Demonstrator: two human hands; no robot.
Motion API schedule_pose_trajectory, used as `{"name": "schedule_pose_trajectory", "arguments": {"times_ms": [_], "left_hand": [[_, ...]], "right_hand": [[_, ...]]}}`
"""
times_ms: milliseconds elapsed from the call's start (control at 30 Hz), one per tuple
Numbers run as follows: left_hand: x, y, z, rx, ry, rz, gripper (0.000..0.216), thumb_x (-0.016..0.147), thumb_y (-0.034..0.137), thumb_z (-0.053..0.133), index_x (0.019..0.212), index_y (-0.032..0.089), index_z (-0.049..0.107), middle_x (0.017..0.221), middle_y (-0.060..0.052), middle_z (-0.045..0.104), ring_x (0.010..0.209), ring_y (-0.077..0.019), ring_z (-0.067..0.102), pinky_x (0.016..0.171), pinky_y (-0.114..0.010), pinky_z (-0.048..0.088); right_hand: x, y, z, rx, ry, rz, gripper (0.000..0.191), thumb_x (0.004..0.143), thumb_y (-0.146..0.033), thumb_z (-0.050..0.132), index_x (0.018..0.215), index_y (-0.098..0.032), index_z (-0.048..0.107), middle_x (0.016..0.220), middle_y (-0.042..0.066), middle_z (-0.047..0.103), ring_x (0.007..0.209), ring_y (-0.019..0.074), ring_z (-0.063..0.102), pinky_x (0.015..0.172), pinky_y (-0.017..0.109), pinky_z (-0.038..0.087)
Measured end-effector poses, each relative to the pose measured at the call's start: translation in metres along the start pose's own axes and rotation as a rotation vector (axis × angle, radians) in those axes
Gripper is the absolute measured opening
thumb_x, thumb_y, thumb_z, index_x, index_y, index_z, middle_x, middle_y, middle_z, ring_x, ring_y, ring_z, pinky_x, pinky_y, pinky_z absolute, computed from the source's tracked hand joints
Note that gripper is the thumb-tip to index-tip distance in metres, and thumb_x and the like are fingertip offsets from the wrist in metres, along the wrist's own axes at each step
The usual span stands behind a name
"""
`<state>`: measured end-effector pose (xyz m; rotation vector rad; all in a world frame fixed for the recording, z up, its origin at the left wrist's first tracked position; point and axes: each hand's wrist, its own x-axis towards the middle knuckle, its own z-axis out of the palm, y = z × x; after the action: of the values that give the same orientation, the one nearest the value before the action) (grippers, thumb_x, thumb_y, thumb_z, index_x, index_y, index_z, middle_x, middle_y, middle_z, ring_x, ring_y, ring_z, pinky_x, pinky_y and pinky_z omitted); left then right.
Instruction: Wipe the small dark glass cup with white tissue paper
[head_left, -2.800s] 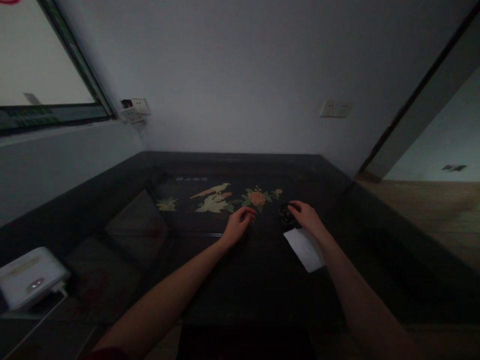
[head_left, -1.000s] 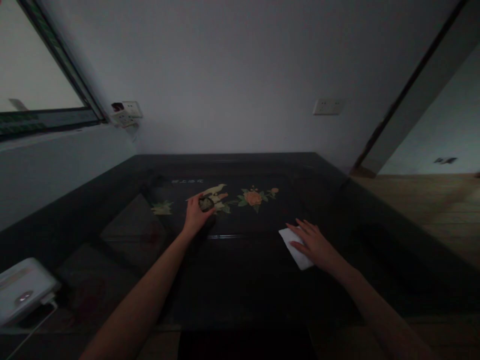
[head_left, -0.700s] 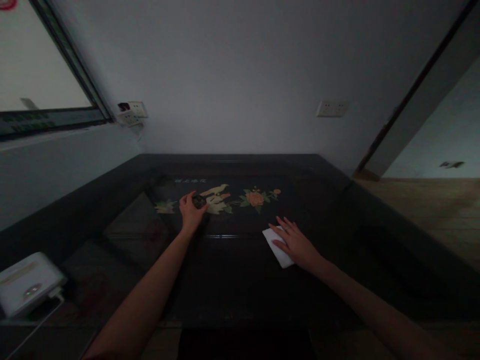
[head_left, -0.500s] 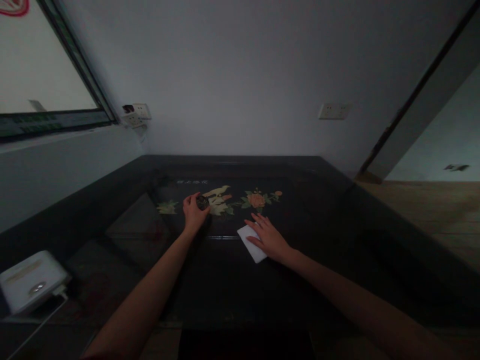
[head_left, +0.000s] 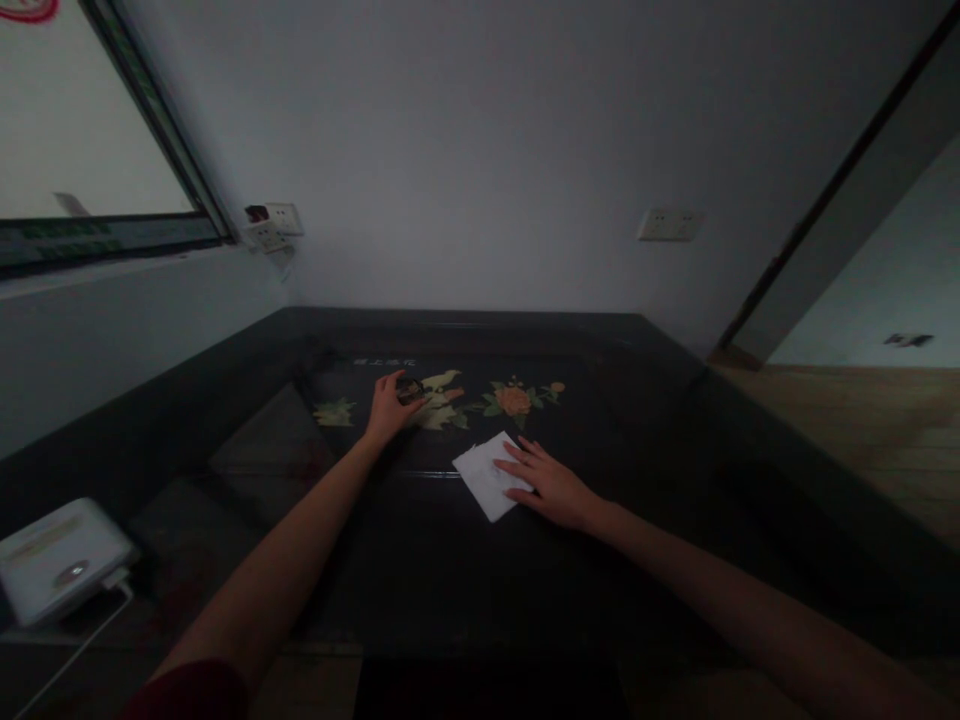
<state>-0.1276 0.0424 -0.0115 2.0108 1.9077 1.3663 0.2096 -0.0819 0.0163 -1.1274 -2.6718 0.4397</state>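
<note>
The room is dim. My left hand is closed round a small dark round object, held just above the painted bird on the black table. My right hand lies flat with fingers stretched out on a white folded cloth or paper, pressing it to the tabletop below the orange flower motif. The two hands are about a hand's width apart.
A white device with a cable sits at the left near corner. Wall sockets and another socket plate are on the walls behind. A window is at left; a doorway and wooden floor at right.
The small dark object passed from beside my right hand into my left, which carried it left over the bird. My right hand slid the white cloth leftward across the table.
</note>
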Motion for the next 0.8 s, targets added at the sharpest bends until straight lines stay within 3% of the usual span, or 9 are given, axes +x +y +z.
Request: {"name": "schedule_pose_trajectory", "arguments": {"times_ms": [100, 300, 433, 633, 800], "left_hand": [[0.0, -0.002, 0.002, -0.041, 0.006, -0.008, 0.069, 0.063, 0.035, 0.077, 0.123, 0.017, 0.048, 0.116, -0.01, 0.046, 0.112, -0.0255, 0.05, 0.102, -0.04, 0.039], [0.002, -0.006, 0.003, -0.022, 0.06, -0.053, 0.074, 0.06, 0.036, 0.079, 0.125, 0.018, 0.049, 0.116, -0.011, 0.05, 0.115, -0.0278, 0.048, 0.101, -0.042, 0.039], [0.007, -0.013, -0.001, -0.059, -0.067, -0.087, 0.079, 0.06, 0.033, 0.079, 0.129, 0.017, 0.044, 0.11, -0.01, 0.056, 0.105, -0.026, 0.055, 0.095, -0.041, 0.043], [0.001, -0.014, -0.001, 0.039, -0.052, -0.032, 0.074, 0.067, 0.038, 0.073, 0.131, 0.016, 0.043, 0.114, -0.013, 0.053, 0.11, -0.027, 0.053, 0.097, -0.041, 0.041], [0.0, -0.013, 0.0, 0.065, -0.059, -0.022, 0.075, 0.067, 0.04, 0.072, 0.131, 0.014, 0.043, 0.113, -0.013, 0.053, 0.11, -0.0273, 0.052, 0.098, -0.04, 0.041]], "right_hand": [[0.024, -0.009, 0.006, -0.009, -0.026, -0.049, 0.053, 0.091, -0.048, 0.043, 0.14, -0.027, 0.04, 0.152, 0.008, 0.027, 0.142, 0.0282, 0.016, 0.114, 0.049, 0.019], [0.106, -0.04, 0.026, -0.112, -0.049, -0.352, 0.05, 0.093, -0.047, 0.041, 0.138, -0.024, 0.042, 0.151, 0.012, 0.029, 0.141, 0.028, 0.019, 0.111, 0.052, 0.019], [0.151, -0.058, 0.036, -0.174, 0.034, -0.418, 0.048, 0.092, -0.046, 0.045, 0.134, -0.023, 0.048, 0.148, 0.013, 0.035, 0.136, 0.0294, 0.029, 0.107, 0.047, 0.028], [0.157, -0.076, 0.047, -0.201, 0.092, -0.34, 0.036, 0.094, -0.035, 0.045, 0.127, -0.028, 0.054, 0.135, 0.01, 0.05, 0.122, 0.0254, 0.045, 0.1, 0.045, 0.037], [0.146, -0.079, 0.049, -0.239, 0.076, -0.333, 0.038, 0.096, -0.034, 0.037, 0.132, -0.03, 0.049, 0.14, 0.009, 0.046, 0.127, 0.0253, 0.042, 0.103, 0.048, 0.034]]}}
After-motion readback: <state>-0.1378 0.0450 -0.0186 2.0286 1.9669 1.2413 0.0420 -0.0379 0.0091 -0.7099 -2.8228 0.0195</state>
